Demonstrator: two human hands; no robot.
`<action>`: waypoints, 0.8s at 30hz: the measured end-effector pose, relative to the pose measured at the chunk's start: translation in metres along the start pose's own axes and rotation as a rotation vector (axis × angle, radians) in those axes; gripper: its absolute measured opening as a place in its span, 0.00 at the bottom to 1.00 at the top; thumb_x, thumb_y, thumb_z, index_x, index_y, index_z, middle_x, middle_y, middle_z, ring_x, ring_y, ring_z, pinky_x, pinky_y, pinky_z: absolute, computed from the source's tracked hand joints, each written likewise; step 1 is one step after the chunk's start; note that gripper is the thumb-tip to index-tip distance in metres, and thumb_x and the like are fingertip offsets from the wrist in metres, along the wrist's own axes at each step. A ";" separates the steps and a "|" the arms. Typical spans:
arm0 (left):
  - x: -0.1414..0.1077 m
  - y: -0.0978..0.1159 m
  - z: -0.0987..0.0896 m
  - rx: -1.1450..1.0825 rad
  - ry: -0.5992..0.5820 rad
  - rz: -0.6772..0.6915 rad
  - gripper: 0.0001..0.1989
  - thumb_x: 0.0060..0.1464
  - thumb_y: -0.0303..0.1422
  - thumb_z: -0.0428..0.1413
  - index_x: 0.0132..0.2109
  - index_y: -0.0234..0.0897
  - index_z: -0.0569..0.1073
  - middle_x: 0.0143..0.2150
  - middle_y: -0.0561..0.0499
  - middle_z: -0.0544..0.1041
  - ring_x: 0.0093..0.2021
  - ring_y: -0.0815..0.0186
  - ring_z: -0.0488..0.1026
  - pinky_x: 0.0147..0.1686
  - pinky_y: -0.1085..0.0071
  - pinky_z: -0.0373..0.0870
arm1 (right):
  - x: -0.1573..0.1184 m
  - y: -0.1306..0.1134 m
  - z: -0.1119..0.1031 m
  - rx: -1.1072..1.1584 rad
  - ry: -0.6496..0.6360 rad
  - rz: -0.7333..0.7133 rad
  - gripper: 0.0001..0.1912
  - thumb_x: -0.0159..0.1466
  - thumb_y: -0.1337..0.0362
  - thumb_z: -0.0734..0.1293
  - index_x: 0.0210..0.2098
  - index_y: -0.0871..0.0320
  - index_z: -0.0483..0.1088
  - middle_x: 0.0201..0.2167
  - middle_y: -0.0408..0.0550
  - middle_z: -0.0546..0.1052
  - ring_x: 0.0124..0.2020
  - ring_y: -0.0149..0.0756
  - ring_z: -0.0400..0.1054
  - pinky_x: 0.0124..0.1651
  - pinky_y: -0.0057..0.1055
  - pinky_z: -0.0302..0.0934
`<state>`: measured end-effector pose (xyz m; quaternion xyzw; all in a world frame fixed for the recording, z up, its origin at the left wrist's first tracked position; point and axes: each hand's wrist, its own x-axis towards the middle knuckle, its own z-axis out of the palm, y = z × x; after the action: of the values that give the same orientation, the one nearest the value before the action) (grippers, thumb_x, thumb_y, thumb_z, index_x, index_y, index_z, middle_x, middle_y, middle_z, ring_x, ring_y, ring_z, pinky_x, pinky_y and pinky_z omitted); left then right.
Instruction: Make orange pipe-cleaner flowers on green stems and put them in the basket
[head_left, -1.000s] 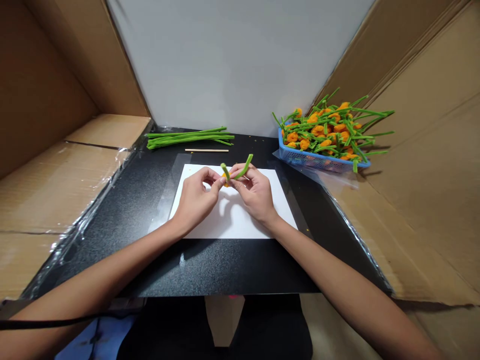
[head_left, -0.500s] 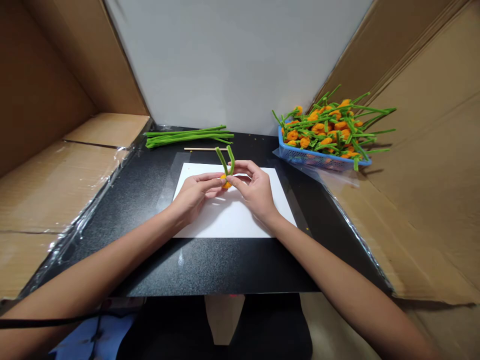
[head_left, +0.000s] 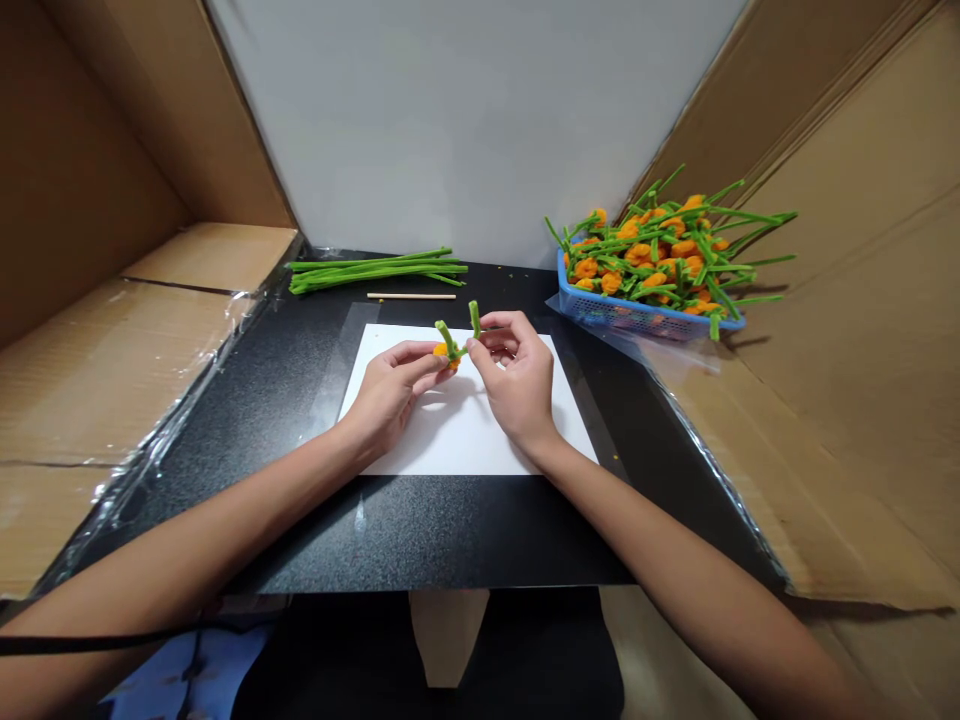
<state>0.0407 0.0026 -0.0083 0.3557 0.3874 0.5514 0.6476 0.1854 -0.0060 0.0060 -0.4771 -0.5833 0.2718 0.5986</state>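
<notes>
Between finger and thumb, my left hand (head_left: 390, 390) grips a small orange fuzzy ball (head_left: 448, 354) made of pipe cleaner; the fingers cover part of it. A green pipe cleaner (head_left: 444, 338) is fixed to the ball, one end standing up and the other running to the right. My right hand (head_left: 517, 375) pinches that right-hand end, whose tip sticks up above the thumb. Both hands are held over a white sheet of paper (head_left: 442, 440) on the black table.
Behind the paper lie a thin wooden stick (head_left: 411, 296) and a bundle of green pipe cleaners (head_left: 375, 270). At the back right stands a blue basket (head_left: 645, 312) heaped with orange and green pipe-cleaner pieces. Cardboard walls (head_left: 847, 330) flank the table.
My right hand has shifted a little to the right, bending one green end away from the other. The orange ball has stayed in my left hand, tipped slightly left.
</notes>
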 end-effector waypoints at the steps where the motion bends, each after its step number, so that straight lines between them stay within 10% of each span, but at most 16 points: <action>1: -0.001 0.000 0.001 -0.018 0.009 0.008 0.08 0.43 0.27 0.68 0.33 0.34 0.79 0.35 0.49 0.82 0.40 0.65 0.79 0.53 0.60 0.75 | 0.000 -0.001 0.000 -0.041 -0.014 -0.024 0.05 0.61 0.68 0.69 0.38 0.55 0.74 0.28 0.42 0.77 0.31 0.33 0.71 0.36 0.31 0.64; 10: -0.004 -0.001 0.003 -0.027 0.056 0.059 0.10 0.40 0.28 0.70 0.30 0.33 0.77 0.33 0.50 0.80 0.37 0.67 0.77 0.50 0.64 0.75 | 0.000 0.001 -0.002 -0.220 -0.160 -0.206 0.12 0.64 0.72 0.66 0.41 0.56 0.81 0.31 0.45 0.81 0.30 0.32 0.70 0.36 0.31 0.65; 24: -0.003 -0.003 0.002 0.064 0.071 0.110 0.15 0.39 0.33 0.71 0.33 0.33 0.76 0.34 0.50 0.79 0.36 0.66 0.77 0.43 0.66 0.75 | 0.007 0.007 -0.003 0.083 -0.240 0.100 0.06 0.59 0.68 0.73 0.37 0.57 0.81 0.37 0.49 0.83 0.38 0.37 0.77 0.43 0.35 0.70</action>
<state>0.0438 -0.0010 -0.0098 0.3773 0.4074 0.5858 0.5903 0.1906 0.0017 0.0034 -0.4442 -0.6146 0.3804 0.5294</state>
